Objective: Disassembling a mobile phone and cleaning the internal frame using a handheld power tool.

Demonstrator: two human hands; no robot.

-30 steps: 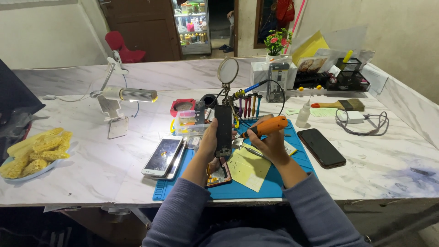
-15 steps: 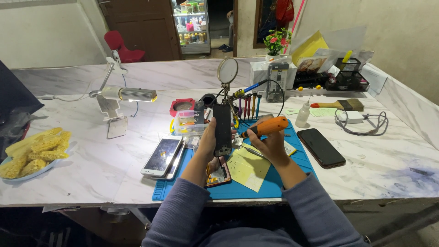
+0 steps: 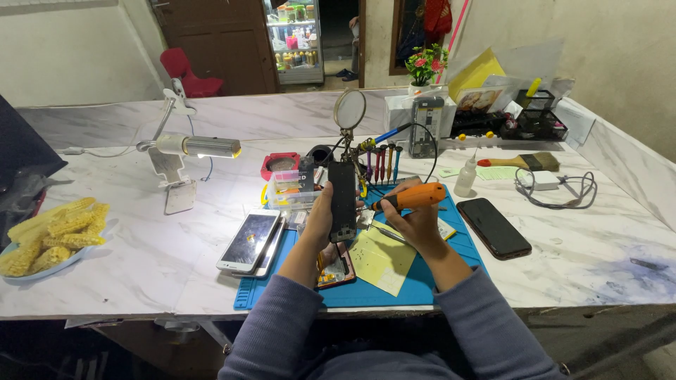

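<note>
My left hand (image 3: 320,217) holds a black phone (image 3: 343,200) upright above the blue work mat (image 3: 415,290). My right hand (image 3: 415,222) grips an orange electric screwdriver (image 3: 414,197), its tip pointing left at the phone's right edge. Under my left wrist lies an opened phone body (image 3: 335,270) on the mat. A yellow sheet (image 3: 383,257) lies on the mat below my right hand.
Two stacked phones (image 3: 250,241) lie left of the mat; another black phone (image 3: 493,226) lies to the right. A lit desk lamp (image 3: 198,146), magnifier stand (image 3: 349,110), screwdriver rack (image 3: 380,163), small bottle (image 3: 465,178), brush (image 3: 521,162), coiled cable (image 3: 556,186) and a plate of corn cobs (image 3: 49,236) surround it.
</note>
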